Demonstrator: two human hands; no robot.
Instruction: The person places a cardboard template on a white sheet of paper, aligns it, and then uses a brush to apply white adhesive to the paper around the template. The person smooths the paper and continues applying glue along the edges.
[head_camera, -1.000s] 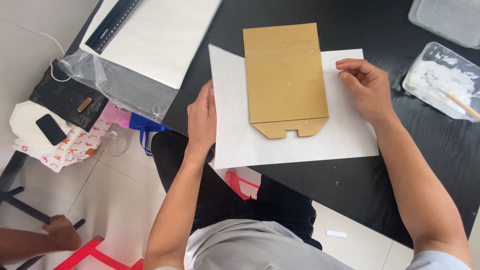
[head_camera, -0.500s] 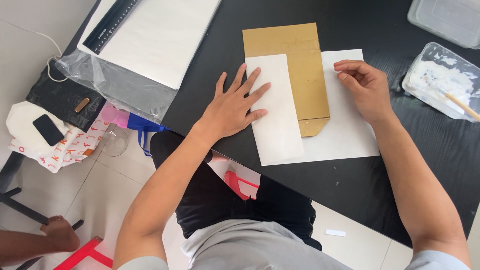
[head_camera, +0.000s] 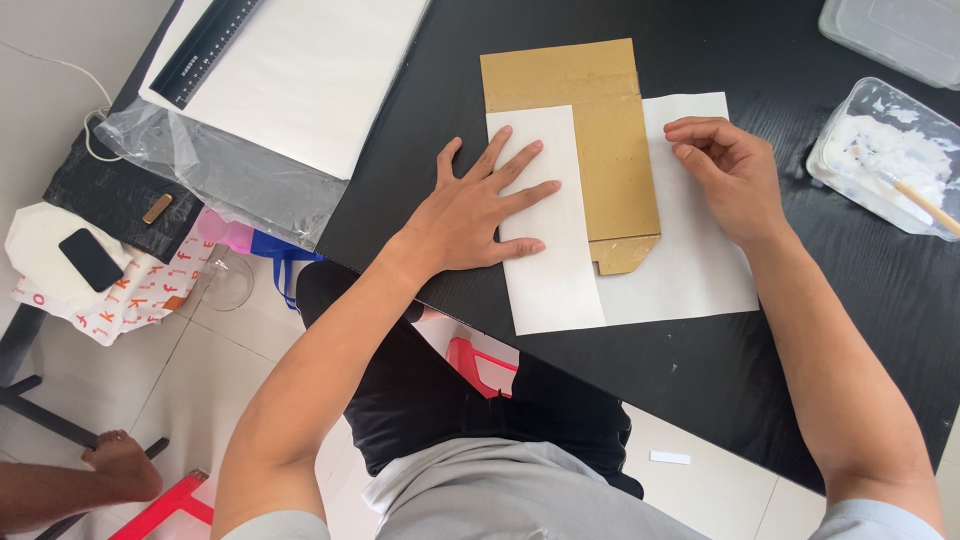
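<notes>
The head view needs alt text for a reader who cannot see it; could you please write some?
The left hand presses a folded flap of white paper flat over a brown cardboard piece on a black table, while the right hand rests on the paper's unfolded side. A plastic tub of white paste sits at the right.

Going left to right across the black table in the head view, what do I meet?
Black ruler → clear plastic sleeve → left hand on the folded white paper → brown cardboard → right hand → paste tub.
</notes>
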